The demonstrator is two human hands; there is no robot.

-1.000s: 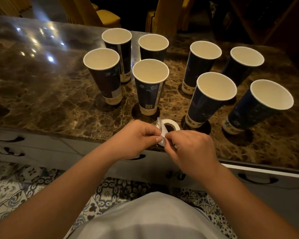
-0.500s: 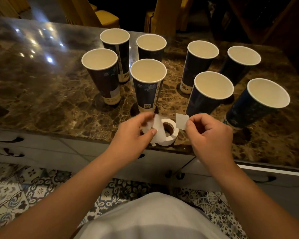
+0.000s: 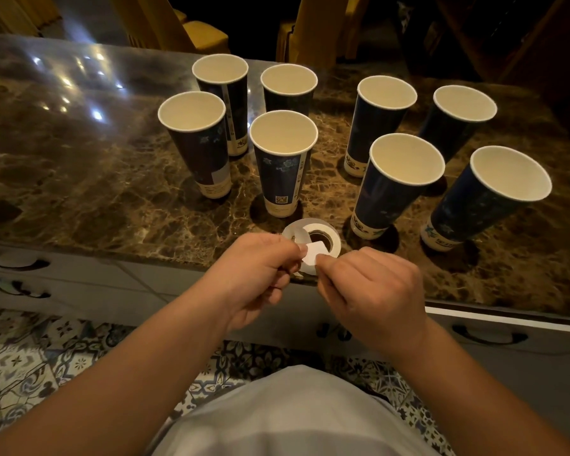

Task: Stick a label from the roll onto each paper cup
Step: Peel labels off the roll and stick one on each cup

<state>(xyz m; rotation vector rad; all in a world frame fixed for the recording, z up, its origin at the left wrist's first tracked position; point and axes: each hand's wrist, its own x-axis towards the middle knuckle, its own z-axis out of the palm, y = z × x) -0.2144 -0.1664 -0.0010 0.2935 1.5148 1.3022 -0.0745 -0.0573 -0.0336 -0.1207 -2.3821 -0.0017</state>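
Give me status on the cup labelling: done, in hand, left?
Done: only the front-left cup shows a pale patch low on its wall that may be a stuck label; I cannot be sure. In hand: both the left hand and right hand pinch a white label just off the roll at the table edge. Left: none of the other seven cups shows a label from here.

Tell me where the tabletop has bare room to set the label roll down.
The widest bare patch of tabletop lies left of the left cup cluster. A narrower lane runs between that cluster and the right cup cluster. Around the label roll and both hands it is crowded.
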